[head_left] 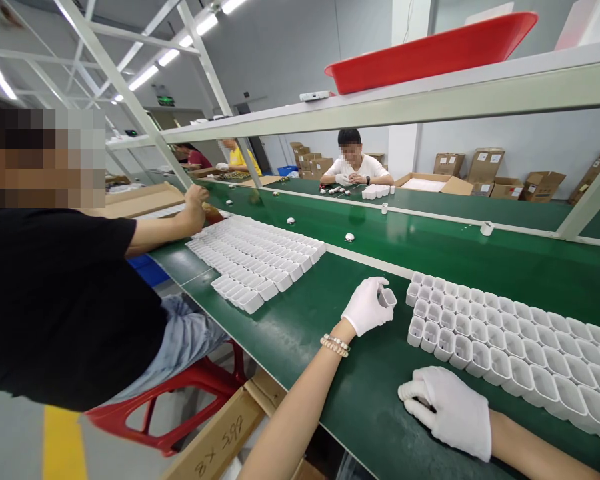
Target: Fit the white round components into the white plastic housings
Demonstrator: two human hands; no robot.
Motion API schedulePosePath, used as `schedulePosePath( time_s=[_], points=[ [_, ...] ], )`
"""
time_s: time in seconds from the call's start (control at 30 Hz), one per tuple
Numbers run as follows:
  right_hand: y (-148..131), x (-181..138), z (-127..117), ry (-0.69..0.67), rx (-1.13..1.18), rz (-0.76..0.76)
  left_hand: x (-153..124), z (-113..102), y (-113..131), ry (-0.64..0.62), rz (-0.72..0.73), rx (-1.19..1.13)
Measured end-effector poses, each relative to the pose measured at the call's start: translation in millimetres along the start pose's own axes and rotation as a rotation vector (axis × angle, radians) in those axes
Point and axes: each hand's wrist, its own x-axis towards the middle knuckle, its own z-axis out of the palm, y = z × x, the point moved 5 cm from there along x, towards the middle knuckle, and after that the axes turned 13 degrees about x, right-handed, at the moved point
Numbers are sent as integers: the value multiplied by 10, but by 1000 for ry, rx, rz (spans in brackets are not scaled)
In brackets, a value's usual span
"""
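Note:
My left hand (366, 307), in a white glove with a bead bracelet at the wrist, holds one small white plastic cup (389, 297) just left of a large block of the same white cups (510, 340) lined up in rows on the green table (305, 327). My right hand (447, 408), also gloved, rests palm down on the green surface in front of that block, fingers loosely curled, touching no cup.
A person in a black shirt sits at the left on a red stool (180, 400) beside a second block of white cups (257, 257). Another person (355, 167) works across the table. A red tray (430, 50) sits on the overhead shelf. Cardboard boxes (485, 167) stand behind.

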Motion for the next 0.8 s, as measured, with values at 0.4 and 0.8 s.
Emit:
schedulePosePath(
  time_s=[0.4,0.8],
  points=[
    [42,-23,31,20,33,0,0,-69,87,-83,29,60],
    [60,-3,51,-8,13,31,14,-171,64,18,-5,-40]
  ],
)
